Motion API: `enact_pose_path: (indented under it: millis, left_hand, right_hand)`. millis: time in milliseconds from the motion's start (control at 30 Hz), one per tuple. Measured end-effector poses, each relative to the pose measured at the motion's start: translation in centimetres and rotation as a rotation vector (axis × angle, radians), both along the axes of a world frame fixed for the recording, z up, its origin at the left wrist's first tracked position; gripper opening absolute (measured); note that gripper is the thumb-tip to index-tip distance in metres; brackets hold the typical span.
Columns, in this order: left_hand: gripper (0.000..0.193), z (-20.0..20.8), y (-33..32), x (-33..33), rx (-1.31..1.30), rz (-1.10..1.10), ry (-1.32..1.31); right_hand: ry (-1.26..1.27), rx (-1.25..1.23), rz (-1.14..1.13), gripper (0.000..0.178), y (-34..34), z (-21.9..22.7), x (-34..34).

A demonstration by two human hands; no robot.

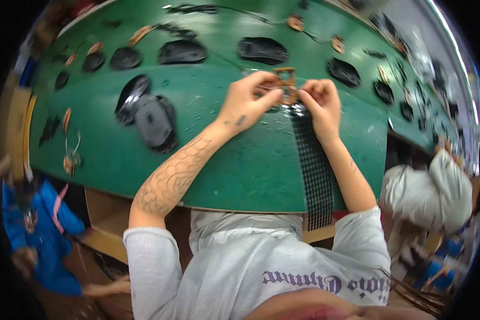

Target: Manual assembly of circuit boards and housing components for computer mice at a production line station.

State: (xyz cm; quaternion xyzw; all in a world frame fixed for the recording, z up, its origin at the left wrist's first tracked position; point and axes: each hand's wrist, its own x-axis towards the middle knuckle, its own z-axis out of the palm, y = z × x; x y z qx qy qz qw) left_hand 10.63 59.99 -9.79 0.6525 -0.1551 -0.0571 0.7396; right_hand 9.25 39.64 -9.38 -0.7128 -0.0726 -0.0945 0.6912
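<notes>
A small orange-brown circuit board [286,79] with a cut-out frame shape is held upright over the green table. My left hand [253,96] pinches its left edge between thumb and fingers. Close to the board's right side, my right hand [321,101] has its thumb and fingers pressed together; what lies between them is too small to make out. Just below the fingertips begins a long strip [310,160] patterned with rows of small black pieces. It runs toward me and hangs over the table's front edge.
Black computer-mouse shells [153,122] lie stacked left of my forearm. More mouse shells [262,49] with cables and small boards [295,22] line the back of the green table [234,176]. A person in blue [48,234] is at left, another in light clothing [429,189] at right.
</notes>
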Motion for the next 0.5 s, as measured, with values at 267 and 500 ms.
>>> enact_pose_path:
  millis: [267,500]
  left_hand:
    - [0.025,-0.3,-1.1,0.0,0.101,-0.076,0.053]
    - [0.024,-0.2,-0.3,0.0,0.190,-0.096,0.051]
  right_hand:
    - [0.031,0.223,0.073,0.031,-1.1,0.1,-0.4]
    - [0.026,0.233,0.116,0.034,-0.9,-0.2,-0.3]
